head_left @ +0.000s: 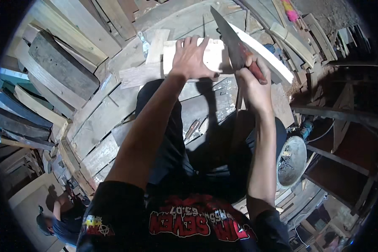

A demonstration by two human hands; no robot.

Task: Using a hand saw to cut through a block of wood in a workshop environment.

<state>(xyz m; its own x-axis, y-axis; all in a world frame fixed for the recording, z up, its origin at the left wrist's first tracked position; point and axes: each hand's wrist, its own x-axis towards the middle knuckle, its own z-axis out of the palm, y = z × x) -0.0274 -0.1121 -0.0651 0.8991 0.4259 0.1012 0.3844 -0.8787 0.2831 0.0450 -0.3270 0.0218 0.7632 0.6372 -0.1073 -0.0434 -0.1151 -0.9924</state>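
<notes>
My left hand (191,59) is spread across a pale wooden block (216,54), fingers toward its far edge and thumb at its near edge. The block rests on other pieces of wood (140,74). At the block's right end, my right hand (255,84) is closed around the red handle of a handsaw (227,35). The saw's blade points up and away to the left. Whether its teeth touch the block, I cannot tell. A long white-edged board (277,68) lies just right of the saw.
A screwdriver (192,129) lies on the planks between my legs. To the right stands a round basin (296,161) with small metal pieces inside. Boards (65,63) are stacked at the left. A person (63,216) in dark clothes shows at the lower left.
</notes>
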